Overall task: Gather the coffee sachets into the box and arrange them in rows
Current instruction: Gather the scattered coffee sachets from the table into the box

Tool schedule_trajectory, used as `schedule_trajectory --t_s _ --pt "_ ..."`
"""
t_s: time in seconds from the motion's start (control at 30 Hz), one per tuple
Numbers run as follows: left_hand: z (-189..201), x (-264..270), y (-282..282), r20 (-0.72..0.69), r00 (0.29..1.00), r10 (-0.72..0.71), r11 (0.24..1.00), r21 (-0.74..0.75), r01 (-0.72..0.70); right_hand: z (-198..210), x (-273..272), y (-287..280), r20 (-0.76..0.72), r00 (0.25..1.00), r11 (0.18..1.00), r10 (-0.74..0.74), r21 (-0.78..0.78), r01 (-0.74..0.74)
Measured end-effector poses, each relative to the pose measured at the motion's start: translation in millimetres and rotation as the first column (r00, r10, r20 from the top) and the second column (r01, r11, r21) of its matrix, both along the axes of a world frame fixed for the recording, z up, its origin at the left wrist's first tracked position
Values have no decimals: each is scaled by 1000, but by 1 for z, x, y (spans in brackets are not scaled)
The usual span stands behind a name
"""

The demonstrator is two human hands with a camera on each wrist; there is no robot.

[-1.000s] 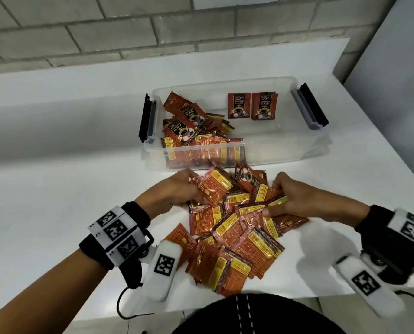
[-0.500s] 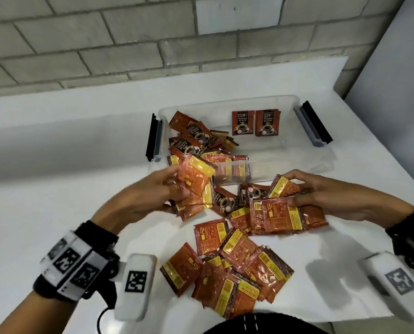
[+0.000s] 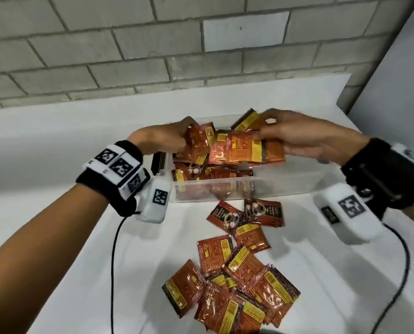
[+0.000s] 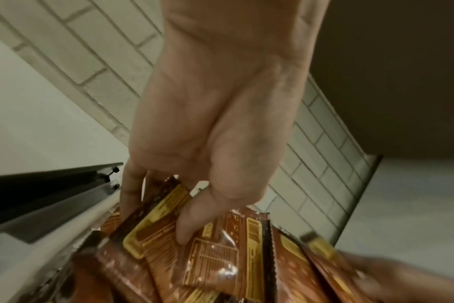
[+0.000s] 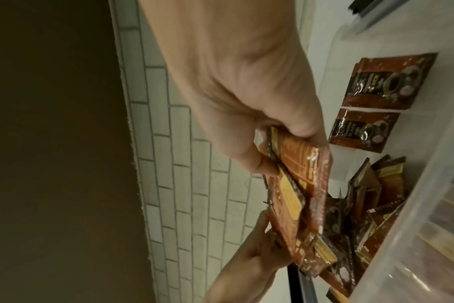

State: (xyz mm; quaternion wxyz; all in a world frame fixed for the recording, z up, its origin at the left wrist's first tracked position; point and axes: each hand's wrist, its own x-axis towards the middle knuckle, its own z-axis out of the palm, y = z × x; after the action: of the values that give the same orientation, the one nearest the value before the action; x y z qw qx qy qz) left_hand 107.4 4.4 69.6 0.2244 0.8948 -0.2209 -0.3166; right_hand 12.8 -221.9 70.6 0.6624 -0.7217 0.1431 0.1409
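Sachets [image 3: 234,150] gripped by both hands' fingers [image 3: 269,133] have been lifted from the bench [image 3: 56,237] over the box [image 3: 285,186]; many remain outside.

Red-brown coffee sachets [image 3: 232,288] with yellow panels on the backs, dark fronts printed with a coffee cup. Clear box [image 3: 285,186] with black latches [image 3: 158,162], on a white worktop [image 3: 56,145]. Pale grey brick wall [image 3: 128,44]; black wristbands [image 3: 379,174] carrying black-and-white square markers.
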Motion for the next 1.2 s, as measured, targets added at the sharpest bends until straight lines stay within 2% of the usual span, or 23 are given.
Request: schedule_trajectory --t_s 0.1,0.2,0.27,0.4,0.53,0.63,0.7,0.73,0.8,0.87,0.93,0.97,1.0,1.1,1.2 --pt "-5 0 -8 54 994 -92 975 205 79 -2 26 14 -34 999 998 33 -44 -35" --pt "-13 -1 -10 139 969 -204 917 375 139 -9 39 23 -80 991 991 111 -68 -117" --pt "-16 0 -5 171 952 -255 894 417 165 -14 40 32 -110 976 977 186 -85 -196" --pt "-11 -1 8 272 945 -182 932 354 78 -23 36 50 -146 930 910 337 -205 -362" --pt "-4 -10 20 377 921 -97 976 218 14 -31 35 64 -155 878 753 453 -462 -469" --pt "-3 -22 34 402 916 -5 996 80 -30 -38 42 70 -170 826 555 538 -666 -498" --pt "-1 -35 41 409 913 11 1000 -4 -11 -40 45 70 -211 782 417 586 -749 -515" --pt "0 -44 45 406 914 2 999 -39 15 -39 45 68 -221 765 381 605 -764 -521" --pt "0 -63 51 373 926 -58 993 -73 92 -33 38 60 -181 776 405 605 -769 -495" --pt "-7 -80 56 288 941 -176 980 -36 194 -21 23 47 -53 833 516 551 -763 -390" --pt "-22 -94 57 196 940 -279 959 6 283 -12 1 30 57 859 633 508 -702 -327" --pt "-30 -99 55 173 932 -317 947 14 320 -11 -12 22 53 856 640 514 -688 -342" --pt "-40 -103 52 167 922 -350 936 21 351 -14 -25 16 15 839 603 544 -703 -378" --pt "-72 -109 30 203 862 -465 885 75 460 -50 -64 2 -110 767 397 633 -804 -442" --pt "-101 -109 7 248 776 -580 813 242 530 -102 -86 -2 -187 724 244 664 -861 -446"
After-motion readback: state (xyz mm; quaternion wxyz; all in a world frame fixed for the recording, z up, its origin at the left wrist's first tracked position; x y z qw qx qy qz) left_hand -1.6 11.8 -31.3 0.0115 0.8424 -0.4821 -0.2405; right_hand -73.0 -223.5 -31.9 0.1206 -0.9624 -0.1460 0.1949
